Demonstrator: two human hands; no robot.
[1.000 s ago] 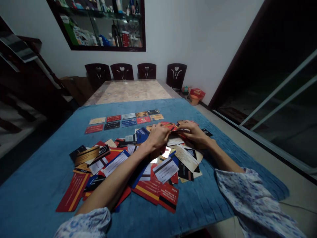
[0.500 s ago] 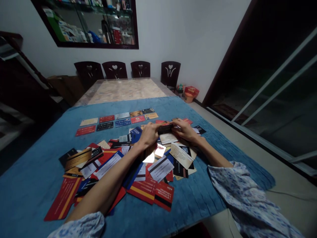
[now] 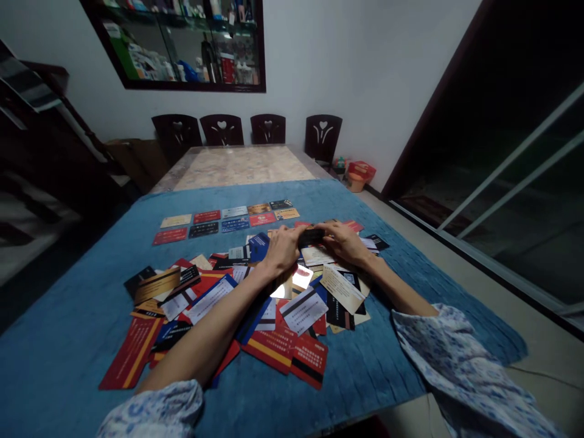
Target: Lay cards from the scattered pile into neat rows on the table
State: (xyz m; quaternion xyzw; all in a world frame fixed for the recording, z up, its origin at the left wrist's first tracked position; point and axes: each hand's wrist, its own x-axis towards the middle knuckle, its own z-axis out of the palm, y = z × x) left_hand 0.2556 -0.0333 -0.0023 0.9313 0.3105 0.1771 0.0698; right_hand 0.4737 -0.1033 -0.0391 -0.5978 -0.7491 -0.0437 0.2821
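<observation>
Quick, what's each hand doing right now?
Left hand: closed, holding one end of a dark card, maybe several.
Right hand: closed, holding the other end.

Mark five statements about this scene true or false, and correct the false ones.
1. The left hand and right hand hold one or more dark cards between them. True.
2. The neatly laid cards form three rows. False: they form two.
3. The blue cloth covers the whole table. False: the table's far end shows.
4. Four dark chairs show near the wall. True.
5. The sleeves are plain black. False: they are white with a blue pattern.
</observation>
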